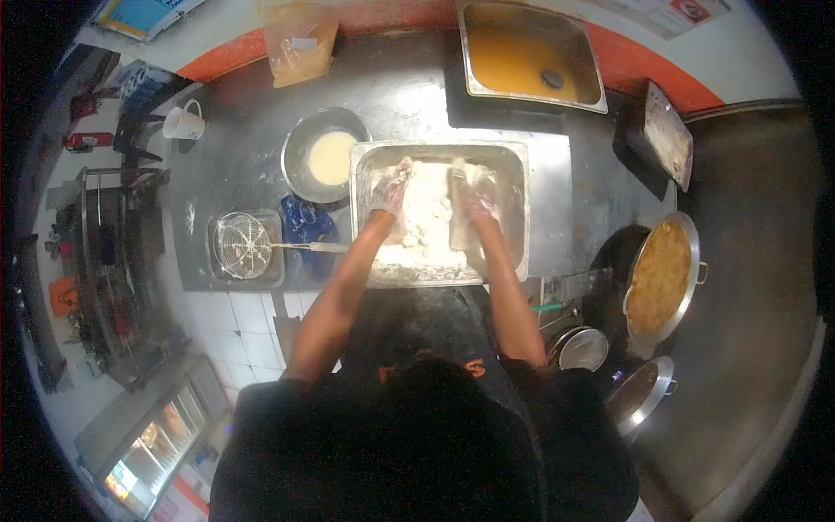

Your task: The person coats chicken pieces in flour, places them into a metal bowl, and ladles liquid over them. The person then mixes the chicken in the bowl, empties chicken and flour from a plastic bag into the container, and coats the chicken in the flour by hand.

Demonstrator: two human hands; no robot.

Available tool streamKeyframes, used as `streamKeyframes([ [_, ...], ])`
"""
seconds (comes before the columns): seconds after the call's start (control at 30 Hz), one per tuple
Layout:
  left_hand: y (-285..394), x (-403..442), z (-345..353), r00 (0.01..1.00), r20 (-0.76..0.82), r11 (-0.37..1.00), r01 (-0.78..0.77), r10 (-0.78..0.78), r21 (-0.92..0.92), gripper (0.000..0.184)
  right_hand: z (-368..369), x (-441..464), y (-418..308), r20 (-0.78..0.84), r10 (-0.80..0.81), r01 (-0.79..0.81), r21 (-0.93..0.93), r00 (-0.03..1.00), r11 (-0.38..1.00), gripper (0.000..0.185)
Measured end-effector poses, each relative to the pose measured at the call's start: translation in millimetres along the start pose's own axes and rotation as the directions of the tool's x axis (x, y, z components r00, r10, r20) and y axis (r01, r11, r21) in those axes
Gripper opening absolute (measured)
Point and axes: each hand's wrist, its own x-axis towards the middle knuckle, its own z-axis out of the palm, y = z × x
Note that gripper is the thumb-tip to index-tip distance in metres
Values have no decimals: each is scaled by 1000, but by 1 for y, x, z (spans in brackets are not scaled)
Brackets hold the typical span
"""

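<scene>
A rectangular metal tray (527,217) in front of me holds white flour with lumps (426,204) heaped down its middle. Inside the tray, my left hand (394,189) lies along the left side of the flour, floury and seemingly in a clear glove. On the other side of the heap is my right hand (474,196), also dusted with flour and slightly blurred. Both hands have their fingers stretched forward, and I see nothing held in either one. Their fingertips point toward the tray's far edge.
Left of the tray are a steel bowl with pale batter (332,158), a wire skimmer (245,247) over a container, a blue cloth (306,224) and a white mug (184,122). A deep pan (600,96) stands behind. At right is a large pan of yellow-brown contents (658,278).
</scene>
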Motion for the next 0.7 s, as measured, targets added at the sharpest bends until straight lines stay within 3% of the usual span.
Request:
streamKeyframes([
  [0.03, -18, 11, 14, 998, -64, 843, -30, -5, -537, 52, -36, -28, -42, 101, -7, 9, -17, 995, 1000, 81],
  [0.07, -16, 7, 17, 998, -61, 843, -33, 0, -536, 52, -34, -26, -34, 96, -6, 7, -14, 995, 1000, 81],
  [0.17, -2, -7, 18, 907, 194, 681, 411, -375, -606, 55, -24, 6, 5, 276, -280, 215, 245, 919, 946, 65],
  [0.2, -11, 2, 15, 911, 191, 685, 402, -366, -607, 55, -28, 13, 12, 301, -338, 249, 299, 891, 921, 62],
  [0.23, -24, 6, 8, 969, 110, 920, 244, -221, -308, 57, -33, 19, 20, 325, -284, 177, 323, 902, 930, 57],
  [0.27, -28, 8, 2, 995, 86, 998, 45, -48, 43, 58, -31, 24, 21, 338, -259, 142, 332, 905, 932, 54],
  [0.3, -30, 13, 2, 996, 82, 998, 44, -48, 40, 58, -29, 29, 22, 351, -233, 108, 342, 907, 934, 52],
  [0.37, -27, 15, 5, 999, -38, 976, -42, 35, -213, 54, -10, 39, 21, 153, -77, 91, -84, 985, 992, 51],
  [0.4, -24, 16, 7, 992, -104, 940, -99, 68, -327, 52, 2, 46, 21, 155, -80, 94, -85, 985, 992, 51],
  [0.47, 7, 0, 14, 993, -10, 904, 102, -117, -414, 52, 27, 55, 18, 145, -380, 404, -207, 914, 891, 51],
  [0.5, 15, -1, 18, 971, 74, 831, 233, -227, -505, 62, -12, 10, -37, 163, -193, 238, -336, 968, 911, 47],
  [0.53, 21, 3, 19, 933, 168, 736, 356, -319, -576, 75, -18, 21, -31, 152, -197, 238, -332, 969, 913, 47],
  [0.57, 22, 9, 18, 873, 161, 757, 481, -461, -443, 47, -25, 37, -14, 306, -209, 281, -217, 929, 935, 49],
  [0.6, 18, 9, 14, 875, 160, 759, 476, -456, -444, 47, -33, 29, -10, 348, -221, 272, -104, 911, 957, 51],
  [0.63, 8, 1, 7, 990, 51, 930, 141, -132, -339, 49, -41, 21, -6, 389, -233, 249, 10, 891, 968, 53],
  [0.67, 2, -4, 2, 975, -10, 956, -220, 223, -194, 52, -41, 8, -1, 390, -231, 247, 10, 891, 969, 53],
  [0.7, 7, -4, -5, 974, -7, 956, -221, 224, -194, 52, -40, -1, 2, 342, -152, 159, 7, 927, 987, 59],
])
